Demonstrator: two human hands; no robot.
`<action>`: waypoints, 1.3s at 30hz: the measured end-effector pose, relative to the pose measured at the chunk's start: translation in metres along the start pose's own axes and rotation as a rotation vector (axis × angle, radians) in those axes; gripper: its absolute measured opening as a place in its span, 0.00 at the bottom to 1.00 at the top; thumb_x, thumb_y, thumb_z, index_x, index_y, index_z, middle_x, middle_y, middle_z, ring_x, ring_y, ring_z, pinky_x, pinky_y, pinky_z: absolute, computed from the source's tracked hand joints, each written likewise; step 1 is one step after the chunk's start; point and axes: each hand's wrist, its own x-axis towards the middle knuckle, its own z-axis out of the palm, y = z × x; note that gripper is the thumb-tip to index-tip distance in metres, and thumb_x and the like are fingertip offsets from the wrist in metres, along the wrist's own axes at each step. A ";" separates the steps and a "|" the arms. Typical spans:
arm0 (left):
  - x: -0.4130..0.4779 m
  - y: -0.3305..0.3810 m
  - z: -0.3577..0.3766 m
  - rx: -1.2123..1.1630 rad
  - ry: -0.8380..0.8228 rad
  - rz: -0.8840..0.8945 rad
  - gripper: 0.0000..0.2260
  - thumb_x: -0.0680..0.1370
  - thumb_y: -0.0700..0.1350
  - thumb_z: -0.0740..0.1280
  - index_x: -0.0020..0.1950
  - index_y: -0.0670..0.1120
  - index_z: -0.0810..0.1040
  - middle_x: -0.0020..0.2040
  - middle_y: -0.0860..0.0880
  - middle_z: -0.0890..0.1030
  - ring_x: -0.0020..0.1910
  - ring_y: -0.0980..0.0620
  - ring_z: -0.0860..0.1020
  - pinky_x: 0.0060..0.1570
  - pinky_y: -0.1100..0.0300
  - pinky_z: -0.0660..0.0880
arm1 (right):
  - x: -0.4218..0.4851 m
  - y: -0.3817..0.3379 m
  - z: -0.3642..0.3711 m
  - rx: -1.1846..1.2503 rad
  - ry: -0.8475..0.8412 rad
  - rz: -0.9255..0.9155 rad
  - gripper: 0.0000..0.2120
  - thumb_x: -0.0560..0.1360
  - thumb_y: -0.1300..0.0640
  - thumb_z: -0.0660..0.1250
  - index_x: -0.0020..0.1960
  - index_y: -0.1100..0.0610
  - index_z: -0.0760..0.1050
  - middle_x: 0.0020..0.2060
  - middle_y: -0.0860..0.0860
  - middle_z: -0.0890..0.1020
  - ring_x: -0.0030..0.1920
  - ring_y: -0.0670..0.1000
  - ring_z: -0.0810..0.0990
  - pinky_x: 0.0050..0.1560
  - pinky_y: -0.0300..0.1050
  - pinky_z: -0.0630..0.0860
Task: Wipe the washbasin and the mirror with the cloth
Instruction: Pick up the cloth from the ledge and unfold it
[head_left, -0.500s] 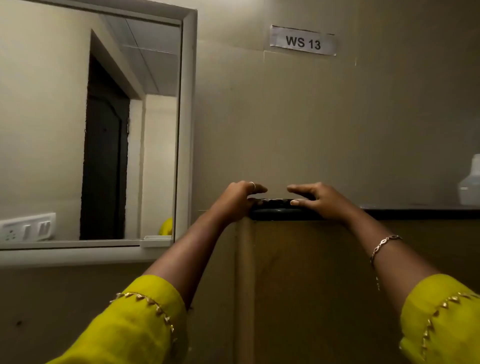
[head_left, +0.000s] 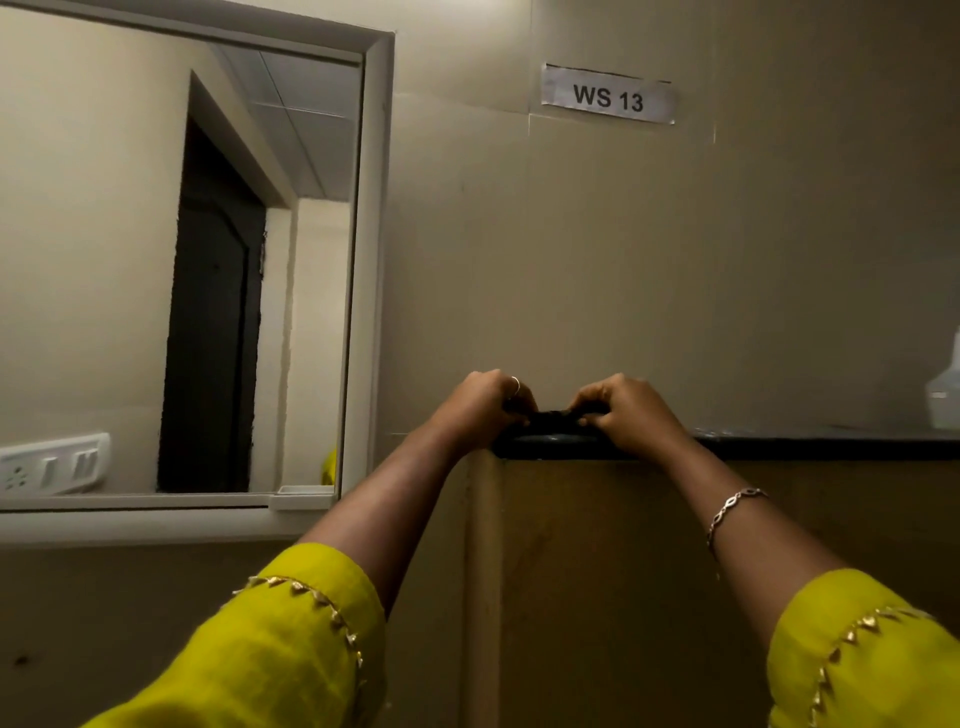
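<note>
A dark cloth (head_left: 553, 418) lies bunched on the left end of a black ledge (head_left: 831, 447). My left hand (head_left: 483, 405) and my right hand (head_left: 628, 410) have their fingers curled on it from either side, and only a small dark strip shows between them. The mirror (head_left: 156, 260), in a white frame, hangs on the wall to the left of my hands and reflects a dark doorway. No washbasin is in view.
A white bottle (head_left: 943, 395) stands on the ledge at the far right. A "WS 13" label (head_left: 608, 96) is stuck on the wall above. Below the ledge is a brown wooden panel (head_left: 597, 571). A switch plate (head_left: 52, 462) shows in the mirror.
Both hands went from flat, fingers stretched over the dark cloth, to curled and gripping it. They have drawn closer together.
</note>
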 end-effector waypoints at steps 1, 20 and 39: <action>0.000 0.001 0.000 0.018 0.006 -0.001 0.10 0.73 0.35 0.66 0.53 0.41 0.81 0.52 0.41 0.82 0.51 0.47 0.79 0.53 0.58 0.76 | -0.001 0.000 0.001 -0.006 0.021 0.000 0.11 0.72 0.66 0.67 0.52 0.56 0.82 0.51 0.55 0.84 0.52 0.54 0.80 0.55 0.45 0.75; -0.047 -0.010 -0.047 -0.212 0.530 0.163 0.04 0.76 0.36 0.63 0.47 0.39 0.76 0.38 0.52 0.77 0.40 0.56 0.78 0.42 0.65 0.77 | 0.004 -0.077 -0.010 0.276 0.328 -0.237 0.08 0.71 0.67 0.67 0.47 0.58 0.83 0.44 0.54 0.85 0.46 0.52 0.82 0.50 0.39 0.75; -0.192 -0.068 -0.081 -0.177 0.510 -0.132 0.03 0.78 0.40 0.59 0.47 0.43 0.73 0.35 0.51 0.74 0.33 0.58 0.71 0.32 0.69 0.68 | -0.054 -0.177 0.074 0.698 -0.135 -0.306 0.06 0.73 0.63 0.67 0.46 0.55 0.80 0.38 0.45 0.79 0.43 0.45 0.79 0.48 0.38 0.76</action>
